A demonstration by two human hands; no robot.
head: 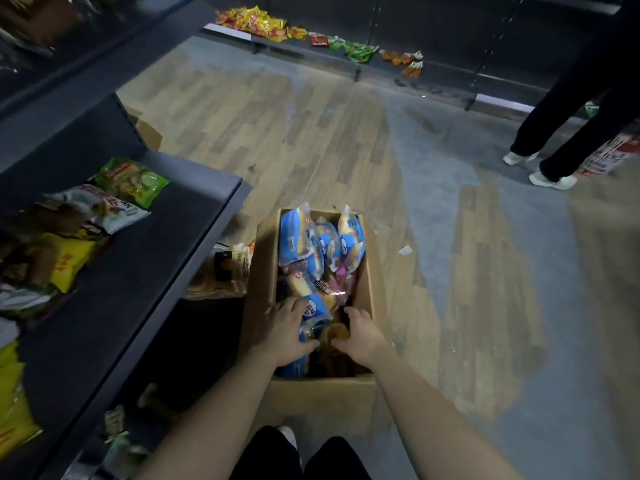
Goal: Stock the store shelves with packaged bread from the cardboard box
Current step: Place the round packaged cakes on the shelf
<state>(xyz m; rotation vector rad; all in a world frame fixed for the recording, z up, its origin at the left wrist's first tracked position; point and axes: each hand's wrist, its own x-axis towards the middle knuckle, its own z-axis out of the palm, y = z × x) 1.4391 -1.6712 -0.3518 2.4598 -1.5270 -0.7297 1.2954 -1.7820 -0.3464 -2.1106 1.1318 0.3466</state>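
An open cardboard box (367, 278) stands on the floor in front of me, filled with blue-and-clear bread packages (320, 242). Both my hands reach into its near end. My left hand (289, 327) curls over a blue bread package (315, 311) lying on top. My right hand (362, 332) grips the other side of a clear package holding brown bread (334, 336). The dark shelf (138, 271) on my left carries several snack bags at its back.
Green and yellow snack bags (130, 180) lie on the left shelf. More bread packs (225, 268) sit on the lower shelf beside the box. A person in dark trousers (575, 133) stands far right. Low shelves with snack packets (263, 24) line the far wall.
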